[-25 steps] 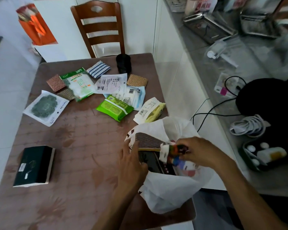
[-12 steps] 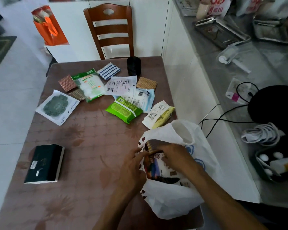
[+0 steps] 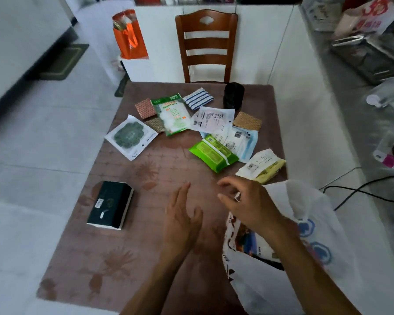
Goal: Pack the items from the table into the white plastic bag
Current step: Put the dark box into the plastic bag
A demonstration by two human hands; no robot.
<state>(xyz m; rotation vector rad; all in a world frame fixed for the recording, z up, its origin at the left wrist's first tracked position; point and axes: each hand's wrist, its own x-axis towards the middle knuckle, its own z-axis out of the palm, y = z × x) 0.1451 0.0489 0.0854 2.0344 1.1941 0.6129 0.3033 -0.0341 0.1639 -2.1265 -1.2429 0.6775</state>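
The white plastic bag [image 3: 305,264] lies at the table's near right corner with a colourful packet [image 3: 248,242] showing in its mouth. My right hand [image 3: 248,201] hovers over the bag's opening, fingers spread and empty. My left hand [image 3: 182,219] is flat above the table just left of the bag, open too. Several items lie further back: a green wipes pack [image 3: 213,153], a yellow-white packet [image 3: 261,165], a blue-edged pouch [image 3: 239,139], a white label sheet [image 3: 212,118], a green-white bag [image 3: 172,113] and a black box [image 3: 110,204] at the left.
A brown table [image 3: 123,258] holds everything. A black roll [image 3: 233,95], striped cloth [image 3: 198,97], woven coasters [image 3: 247,121] and a white card with a green disc [image 3: 130,136] sit at the back. A wooden chair [image 3: 206,45] stands behind. A cluttered counter [image 3: 373,110] runs along the right.
Both hands have come out of the bag and now hover open above the table. The packet that my right hand held stays inside the bag.
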